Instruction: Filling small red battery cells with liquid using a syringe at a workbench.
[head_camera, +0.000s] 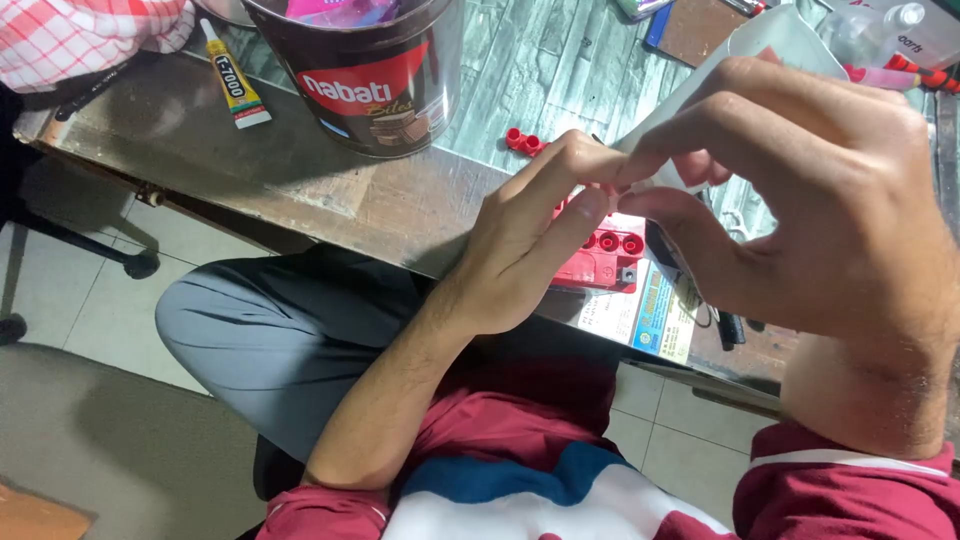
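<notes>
two hands (520, 240), one tub (360, 75) (dark), one glue tube (232, 82)

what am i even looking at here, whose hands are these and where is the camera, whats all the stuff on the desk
The camera sits on a person's head and looks down, so you see their own lap, arms and a worn desk. There is no machine, just two bare hands. The left hand and the right hand meet at the fingertips, pinching the tip of a white tube. Below them lies a red block with round holes on a printed box. A small red piece lies further back. Also on the desk are a dark round tub, a small yellow glue tube and a red checked cloth.
</notes>
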